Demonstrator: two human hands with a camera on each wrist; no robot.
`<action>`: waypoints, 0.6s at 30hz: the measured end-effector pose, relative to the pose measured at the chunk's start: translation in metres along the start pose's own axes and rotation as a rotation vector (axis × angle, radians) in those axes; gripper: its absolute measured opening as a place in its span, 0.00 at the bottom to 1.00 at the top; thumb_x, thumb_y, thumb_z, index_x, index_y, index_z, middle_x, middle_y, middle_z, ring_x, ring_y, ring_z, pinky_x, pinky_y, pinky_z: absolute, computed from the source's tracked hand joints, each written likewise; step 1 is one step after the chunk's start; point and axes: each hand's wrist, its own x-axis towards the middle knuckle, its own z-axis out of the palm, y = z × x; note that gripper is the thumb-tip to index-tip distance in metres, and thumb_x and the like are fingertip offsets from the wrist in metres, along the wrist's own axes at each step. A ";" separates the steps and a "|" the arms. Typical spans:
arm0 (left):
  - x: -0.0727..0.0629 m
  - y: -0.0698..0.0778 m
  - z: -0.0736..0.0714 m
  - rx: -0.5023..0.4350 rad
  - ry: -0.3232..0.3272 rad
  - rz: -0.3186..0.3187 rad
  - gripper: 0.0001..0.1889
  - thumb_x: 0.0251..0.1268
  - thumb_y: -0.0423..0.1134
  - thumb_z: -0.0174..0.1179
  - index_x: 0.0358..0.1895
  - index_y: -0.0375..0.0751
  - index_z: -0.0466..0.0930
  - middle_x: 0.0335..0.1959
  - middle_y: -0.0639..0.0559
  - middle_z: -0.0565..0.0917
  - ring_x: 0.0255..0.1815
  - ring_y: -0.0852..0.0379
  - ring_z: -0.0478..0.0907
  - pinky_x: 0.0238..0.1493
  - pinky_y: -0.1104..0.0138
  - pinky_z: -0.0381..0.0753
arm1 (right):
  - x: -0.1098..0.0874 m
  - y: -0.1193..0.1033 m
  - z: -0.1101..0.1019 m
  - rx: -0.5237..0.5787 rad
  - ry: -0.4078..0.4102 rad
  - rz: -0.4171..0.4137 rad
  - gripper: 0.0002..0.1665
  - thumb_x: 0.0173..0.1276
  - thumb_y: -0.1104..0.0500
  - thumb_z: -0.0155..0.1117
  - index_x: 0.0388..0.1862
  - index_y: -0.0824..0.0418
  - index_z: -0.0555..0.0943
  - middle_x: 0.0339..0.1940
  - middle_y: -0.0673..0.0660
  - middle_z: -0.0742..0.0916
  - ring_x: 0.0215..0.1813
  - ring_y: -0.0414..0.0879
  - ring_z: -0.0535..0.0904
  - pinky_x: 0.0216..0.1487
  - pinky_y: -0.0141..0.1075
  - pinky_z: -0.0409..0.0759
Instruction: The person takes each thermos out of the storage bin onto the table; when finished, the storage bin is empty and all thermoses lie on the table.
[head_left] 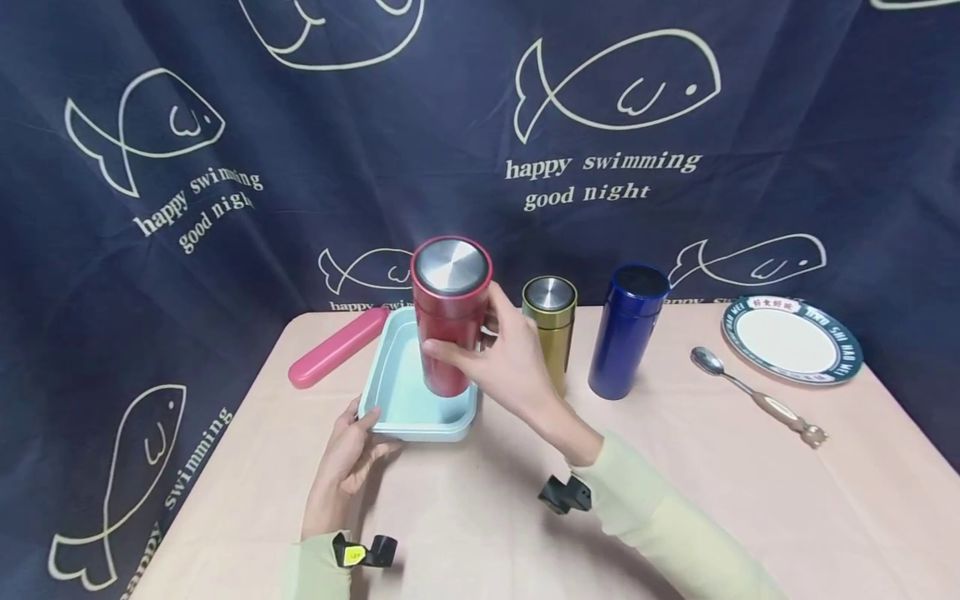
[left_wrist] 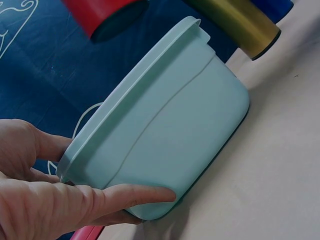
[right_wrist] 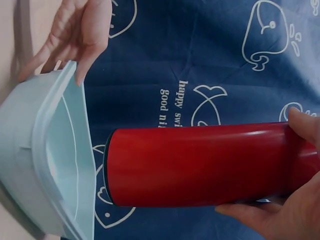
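Observation:
My right hand (head_left: 513,358) grips a red thermos flask (head_left: 450,321) with a shiny silver lid top, fingers and thumb around its upper body. Upright, the flask hangs over a light blue plastic container (head_left: 393,387); in the right wrist view its dark base stands apart from the container's rim (right_wrist: 42,125). At the container's near left corner, my left hand (head_left: 351,450) holds it, with thumb at the rim and fingers along the outer wall. The left wrist view shows the container's side (left_wrist: 165,125) up close, one finger stretched along its lower part.
Right of the container stand a gold flask (head_left: 558,337) and a blue flask (head_left: 624,342). Farther right lie a spoon (head_left: 757,396) with an ornate handle and a white plate (head_left: 783,340) with a dark patterned rim. A pink oblong case (head_left: 337,350) lies left of the container.

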 end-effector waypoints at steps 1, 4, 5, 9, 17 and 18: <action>0.000 0.000 0.000 0.003 0.004 -0.002 0.30 0.79 0.34 0.36 0.78 0.35 0.37 0.75 0.29 0.52 0.67 0.30 0.64 0.54 0.53 0.84 | -0.004 -0.001 -0.004 0.005 0.001 0.006 0.37 0.49 0.55 0.82 0.58 0.56 0.75 0.44 0.53 0.86 0.45 0.44 0.85 0.49 0.38 0.87; 0.000 0.002 -0.001 0.017 0.011 0.001 0.31 0.79 0.35 0.36 0.78 0.36 0.37 0.75 0.30 0.52 0.67 0.31 0.65 0.54 0.53 0.84 | -0.016 -0.001 -0.014 0.012 0.005 0.033 0.38 0.49 0.56 0.82 0.59 0.55 0.75 0.46 0.53 0.86 0.46 0.44 0.84 0.49 0.38 0.87; 0.000 0.002 -0.001 0.016 0.010 0.002 0.31 0.79 0.35 0.36 0.78 0.36 0.37 0.75 0.30 0.52 0.67 0.31 0.65 0.54 0.54 0.84 | -0.019 0.000 -0.017 0.019 0.005 0.040 0.38 0.49 0.57 0.82 0.59 0.55 0.75 0.46 0.53 0.86 0.47 0.43 0.84 0.49 0.37 0.87; -0.001 0.003 0.000 0.021 0.009 0.002 0.31 0.79 0.35 0.36 0.78 0.37 0.37 0.75 0.31 0.52 0.68 0.32 0.66 0.54 0.55 0.84 | -0.035 0.005 -0.030 0.022 0.011 0.063 0.39 0.49 0.60 0.82 0.60 0.56 0.74 0.48 0.55 0.87 0.46 0.44 0.85 0.48 0.38 0.87; -0.002 0.003 0.002 0.031 0.002 -0.001 0.30 0.79 0.36 0.36 0.78 0.37 0.37 0.76 0.31 0.51 0.68 0.32 0.65 0.55 0.55 0.84 | -0.060 0.029 -0.043 -0.024 0.027 0.148 0.40 0.49 0.59 0.82 0.61 0.56 0.74 0.49 0.58 0.87 0.48 0.47 0.85 0.48 0.37 0.88; -0.002 0.002 0.002 0.030 0.000 -0.002 0.30 0.79 0.36 0.36 0.78 0.37 0.37 0.76 0.31 0.51 0.68 0.32 0.65 0.55 0.55 0.84 | -0.062 0.033 -0.044 -0.026 0.028 0.165 0.41 0.49 0.58 0.82 0.62 0.55 0.73 0.49 0.58 0.87 0.48 0.47 0.85 0.49 0.38 0.88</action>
